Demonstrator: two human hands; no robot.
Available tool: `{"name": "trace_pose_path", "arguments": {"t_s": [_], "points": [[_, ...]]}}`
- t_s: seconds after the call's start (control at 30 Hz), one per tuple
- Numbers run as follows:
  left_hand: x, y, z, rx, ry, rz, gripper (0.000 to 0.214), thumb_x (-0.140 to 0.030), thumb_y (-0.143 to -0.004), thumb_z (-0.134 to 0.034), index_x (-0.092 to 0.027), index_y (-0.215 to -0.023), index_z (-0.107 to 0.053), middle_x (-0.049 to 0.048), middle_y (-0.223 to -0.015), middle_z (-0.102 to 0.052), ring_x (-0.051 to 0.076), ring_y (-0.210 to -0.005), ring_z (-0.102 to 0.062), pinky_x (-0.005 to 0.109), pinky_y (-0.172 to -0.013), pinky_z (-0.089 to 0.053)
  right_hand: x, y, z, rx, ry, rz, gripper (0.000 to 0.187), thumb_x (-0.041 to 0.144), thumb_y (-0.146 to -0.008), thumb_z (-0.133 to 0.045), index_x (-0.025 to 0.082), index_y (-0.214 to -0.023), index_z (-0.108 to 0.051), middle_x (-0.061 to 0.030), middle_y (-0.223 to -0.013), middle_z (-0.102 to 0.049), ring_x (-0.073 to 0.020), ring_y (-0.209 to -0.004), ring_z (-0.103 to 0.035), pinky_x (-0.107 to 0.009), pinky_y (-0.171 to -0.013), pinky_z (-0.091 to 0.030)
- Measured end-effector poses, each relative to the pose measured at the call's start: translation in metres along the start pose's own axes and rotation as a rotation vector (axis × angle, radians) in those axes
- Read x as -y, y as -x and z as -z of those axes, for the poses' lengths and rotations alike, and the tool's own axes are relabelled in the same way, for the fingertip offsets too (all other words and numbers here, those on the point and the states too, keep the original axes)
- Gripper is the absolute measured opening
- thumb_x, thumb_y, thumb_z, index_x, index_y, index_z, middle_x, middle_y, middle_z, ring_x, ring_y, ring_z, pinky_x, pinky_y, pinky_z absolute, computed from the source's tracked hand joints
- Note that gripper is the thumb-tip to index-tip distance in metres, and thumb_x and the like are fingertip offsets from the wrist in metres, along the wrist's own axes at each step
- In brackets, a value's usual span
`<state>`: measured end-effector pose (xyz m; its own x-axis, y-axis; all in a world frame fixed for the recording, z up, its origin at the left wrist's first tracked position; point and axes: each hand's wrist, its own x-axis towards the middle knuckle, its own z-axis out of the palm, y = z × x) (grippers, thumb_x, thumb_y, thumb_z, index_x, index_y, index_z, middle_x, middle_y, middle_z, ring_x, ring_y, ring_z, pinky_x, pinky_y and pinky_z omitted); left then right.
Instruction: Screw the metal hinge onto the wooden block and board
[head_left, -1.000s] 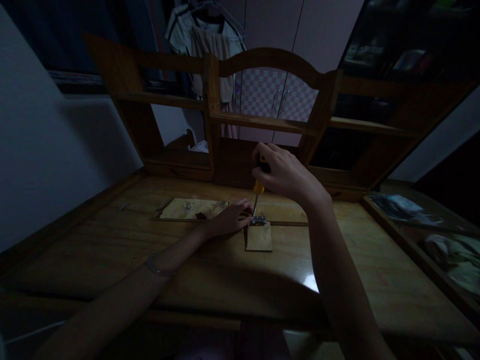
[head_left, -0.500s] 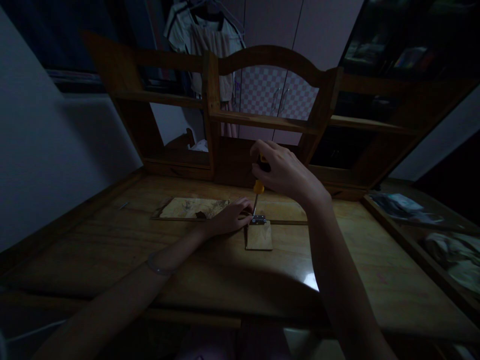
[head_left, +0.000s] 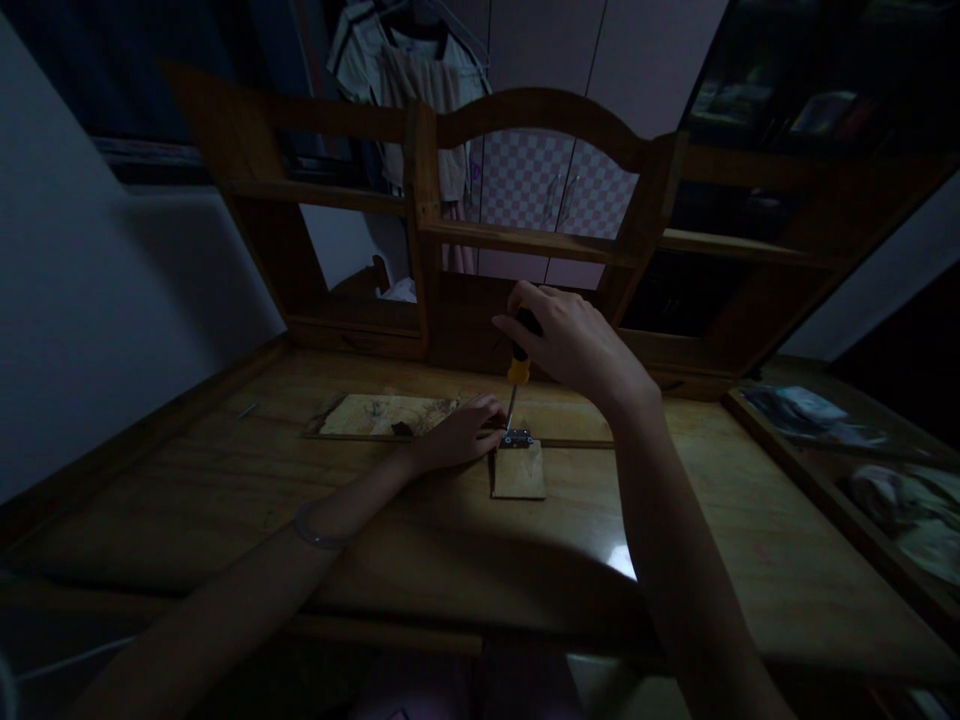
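Observation:
My right hand (head_left: 574, 340) is closed round the black and yellow handle of a screwdriver (head_left: 517, 370), which stands nearly upright. Its shaft runs down to a small metal hinge (head_left: 517, 438) at the top edge of a short wooden piece (head_left: 519, 472). My left hand (head_left: 469, 430) rests beside the hinge, thumb and forefinger drawn together close to the screwdriver's tip. What those fingers pinch, if anything, is hidden. Behind the hinge lies a long wooden board (head_left: 570, 424), its left part (head_left: 375, 414) stained and worn.
The wooden desk (head_left: 360, 580) carries a shelf unit (head_left: 525, 242) along its back. A small metal rod (head_left: 247, 410) lies at the left. On the right, an open compartment (head_left: 832, 500) holds plastic packets and cloth. White walls stand at both sides.
The fingers of my right hand have shifted and loosened slightly round the screwdriver handle. My left hand, the hinge and the boards have stayed in place.

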<state>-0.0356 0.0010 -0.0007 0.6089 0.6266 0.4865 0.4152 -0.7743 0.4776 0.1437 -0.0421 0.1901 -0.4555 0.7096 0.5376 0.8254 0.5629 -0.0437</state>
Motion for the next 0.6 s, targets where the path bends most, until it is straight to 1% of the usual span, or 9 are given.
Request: {"name": "trace_pose_path", "arguments": {"t_s": [0.07,0.1,0.2,0.3,0.43,0.53,0.6], "points": [[0.0012,0.0003,-0.0011,0.002,-0.002,-0.013,0.012,-0.02,-0.094,-0.063,-0.019,-0.106,-0.06,0.0062,-0.106,-0.063,0.022,-0.1,-0.063,0.036,-0.092,-0.051,0.0,-0.0001,-0.0001,-0.007,-0.015,0.006,0.019,0.028,-0.102,-0.046,0.02,-0.114,-0.058,-0.0099,-0.109,-0.068,-0.025,-0.096,-0.064,-0.035,-0.081,-0.042],[0.0016,0.0003,-0.0015,0.002,0.003,-0.019,0.012,-0.02,-0.094,-0.062,-0.019,-0.106,-0.061,0.0066,-0.107,-0.064,0.022,-0.101,-0.063,0.036,-0.093,-0.051,0.0002,-0.0001,0.0,-0.009,-0.03,0.014,0.02,0.025,-0.1,-0.047,0.02,-0.116,-0.057,-0.0103,-0.113,-0.068,-0.0253,-0.099,-0.064,-0.035,-0.083,-0.042],[0.0019,0.0,-0.0023,-0.011,0.008,-0.026,0.013,-0.019,-0.094,-0.063,-0.019,-0.106,-0.064,0.0074,-0.111,-0.066,0.023,-0.107,-0.064,0.037,-0.097,-0.052,0.0013,0.0005,0.0012,0.003,-0.073,0.027,0.023,0.024,-0.097,-0.047,0.021,-0.118,-0.055,-0.0107,-0.119,-0.066,-0.0264,-0.104,-0.063,-0.036,-0.086,-0.043],[0.0027,0.0,-0.003,-0.015,0.004,-0.038,0.014,-0.018,-0.094,-0.063,-0.02,-0.107,-0.066,0.0078,-0.113,-0.067,0.023,-0.111,-0.064,0.038,-0.101,-0.051,0.0022,0.0005,0.002,0.016,-0.07,0.012,0.021,0.03,-0.1,-0.045,0.021,-0.114,-0.057,-0.0106,-0.114,-0.067,-0.0269,-0.102,-0.064,-0.037,-0.085,-0.043],[0.0052,0.0007,-0.004,-0.04,0.0,-0.062,0.017,-0.018,-0.094,-0.064,-0.019,-0.111,-0.066,0.008,-0.113,-0.068,0.023,-0.111,-0.064,0.039,-0.1,-0.052,0.0007,-0.0008,0.0005,-0.021,0.005,0.0,0.025,0.041,-0.103,-0.046,0.02,-0.109,-0.059,-0.0106,-0.104,-0.07,-0.0272,-0.094,-0.065,-0.035,-0.078,-0.041],[0.0067,0.0006,-0.0041,-0.058,-0.004,-0.063,0.017,-0.019,-0.094,-0.067,-0.018,-0.111,-0.067,0.0079,-0.111,-0.069,0.023,-0.108,-0.066,0.037,-0.096,-0.053,-0.0003,-0.0014,-0.0008,-0.025,0.012,0.022,0.019,0.033,-0.102,-0.046,0.02,-0.108,-0.059,-0.0095,-0.103,-0.07,-0.0255,-0.092,-0.065,-0.034,-0.079,-0.041],[0.0068,0.0001,-0.0035,-0.057,-0.008,-0.059,0.018,-0.02,-0.094,-0.069,-0.018,-0.111,-0.068,0.0077,-0.11,-0.07,0.022,-0.106,-0.067,0.036,-0.093,-0.053,0.0003,-0.001,-0.0004,-0.026,-0.014,0.034,0.019,0.027,-0.099,-0.046,0.02,-0.113,-0.057,-0.0097,-0.109,-0.07,-0.0254,-0.094,-0.065,-0.035,-0.082,-0.041]]}}
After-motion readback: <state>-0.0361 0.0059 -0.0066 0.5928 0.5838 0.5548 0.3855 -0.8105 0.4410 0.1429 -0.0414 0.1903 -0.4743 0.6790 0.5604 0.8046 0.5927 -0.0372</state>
